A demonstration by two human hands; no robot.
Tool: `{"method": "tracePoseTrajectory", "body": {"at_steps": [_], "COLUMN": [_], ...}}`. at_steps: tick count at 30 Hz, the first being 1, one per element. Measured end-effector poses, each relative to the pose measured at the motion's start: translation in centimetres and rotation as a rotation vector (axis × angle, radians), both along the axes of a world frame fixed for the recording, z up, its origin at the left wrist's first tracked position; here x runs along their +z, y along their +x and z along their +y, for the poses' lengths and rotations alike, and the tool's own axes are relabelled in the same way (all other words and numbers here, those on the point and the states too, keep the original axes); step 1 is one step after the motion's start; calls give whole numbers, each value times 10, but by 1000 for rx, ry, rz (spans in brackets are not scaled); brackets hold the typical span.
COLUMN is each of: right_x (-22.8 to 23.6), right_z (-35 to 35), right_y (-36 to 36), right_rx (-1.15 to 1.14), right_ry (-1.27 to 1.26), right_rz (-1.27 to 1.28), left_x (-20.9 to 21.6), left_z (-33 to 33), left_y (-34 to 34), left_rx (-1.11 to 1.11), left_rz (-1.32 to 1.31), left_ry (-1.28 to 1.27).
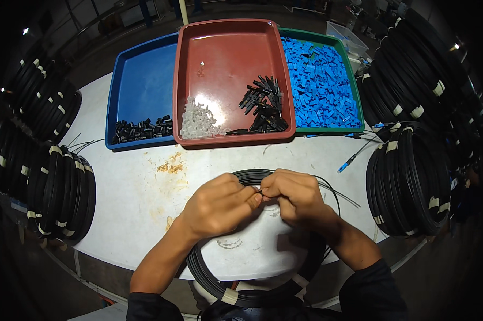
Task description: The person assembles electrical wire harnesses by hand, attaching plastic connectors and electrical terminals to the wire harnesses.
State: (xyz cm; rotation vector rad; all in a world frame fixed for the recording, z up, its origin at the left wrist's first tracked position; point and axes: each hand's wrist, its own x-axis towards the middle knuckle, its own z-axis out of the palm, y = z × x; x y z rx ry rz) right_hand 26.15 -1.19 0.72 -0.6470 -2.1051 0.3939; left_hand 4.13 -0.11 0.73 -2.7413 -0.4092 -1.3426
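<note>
A coil of thin black cable [205, 275] lies at the table's near edge, bound with pale tape and partly overhanging toward me. Over its far side, my left hand [217, 204] and my right hand [296, 195] meet, thumbs and fingertips pinched together. Between the fingertips shows a small dark bit that looks like the black cable; most of it is hidden by the fingers. Both hands are closed. Loose cable ends [344, 198] stick out from the coil to the right of my right hand.
Beyond the hands stand a blue tray [143, 69] with black sleeves, a red tray [228, 59] with clear pieces and black parts, and a green tray [361, 109] of blue connectors. Cable coils [62, 192] flank the left; more coils [407, 187] and a blue-tipped cable [346, 163] lie right.
</note>
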Motion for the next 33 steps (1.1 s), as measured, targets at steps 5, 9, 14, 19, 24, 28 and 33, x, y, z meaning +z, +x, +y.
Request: {"method": "tracePoseTrajectory", "body": {"at_steps": [5, 9, 14, 19, 24, 28, 33], "right_x": [-4, -3, 5, -4, -1, -1, 2], "right_z": [2, 2, 0, 2, 1, 1, 3], "right_y": [2, -5, -2, 0, -2, -4, -2], "right_rx": [46, -11, -32, 16, 33, -6, -33], "right_ry": [-153, 124, 357, 27, -43, 175, 434], "right_rz": [114, 69, -39, 79, 117, 51, -31], "left_x": [8, 1, 4, 9, 15, 6, 5], "left_z": [-2, -1, -11, -3, -5, -5, -12], "left_y": [1, -4, 2, 4, 0, -3, 6], "left_rx": [39, -27, 26, 23, 31, 8, 59], "left_rz": [52, -141, -270, 42, 79, -202, -341], "left_ry": [180, -287, -915, 110, 165, -489, -879]}}
